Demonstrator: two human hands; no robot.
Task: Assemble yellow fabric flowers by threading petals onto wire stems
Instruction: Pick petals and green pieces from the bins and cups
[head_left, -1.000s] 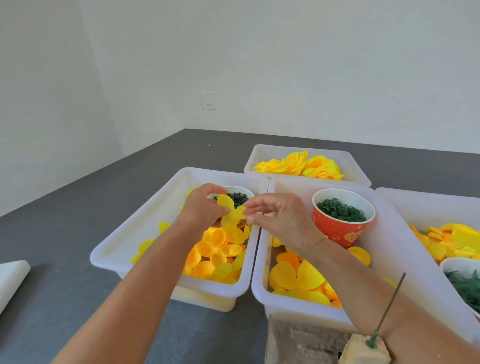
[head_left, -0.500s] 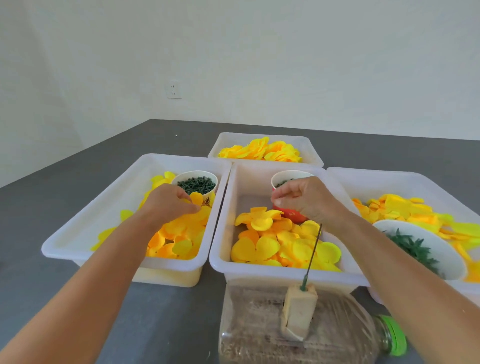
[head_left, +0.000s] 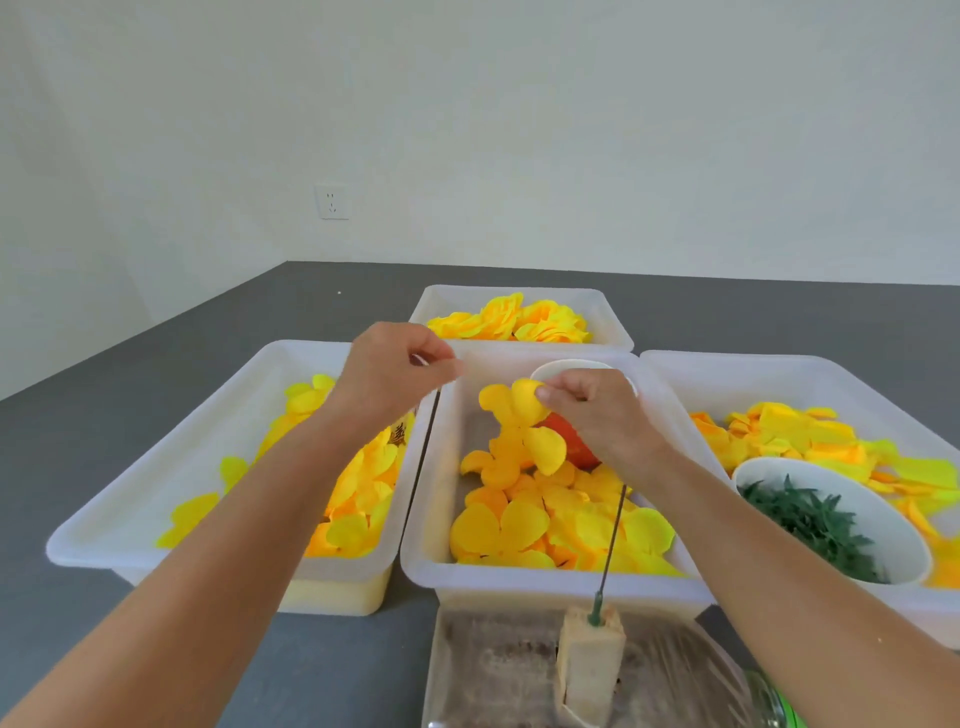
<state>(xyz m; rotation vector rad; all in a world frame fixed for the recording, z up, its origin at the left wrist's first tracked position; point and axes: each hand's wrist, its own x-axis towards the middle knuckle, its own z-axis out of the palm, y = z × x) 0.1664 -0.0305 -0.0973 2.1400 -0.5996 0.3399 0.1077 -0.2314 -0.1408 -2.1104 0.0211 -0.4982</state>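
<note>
My right hand pinches a yellow multi-lobed fabric petal piece and holds it up above the middle tray, which is full of loose yellow petals. My left hand is raised beside it over the gap between the trays. Its thumb and forefinger pinch something small and pale that I cannot make out. A thin dark wire stem stands upright in a pale foam block at the near edge, below my right forearm.
The left tray holds yellow petals. At the back, a tray holds finished yellow flowers. The right tray has petals and a white bowl of green parts. A red cup sits behind my right hand. The foam block rests on a clear plastic bottle.
Both hands rose out of the trays. My right hand lifted a yellow petal piece from the middle tray, and my left hand came up and right from the left tray, fingers pinched.
</note>
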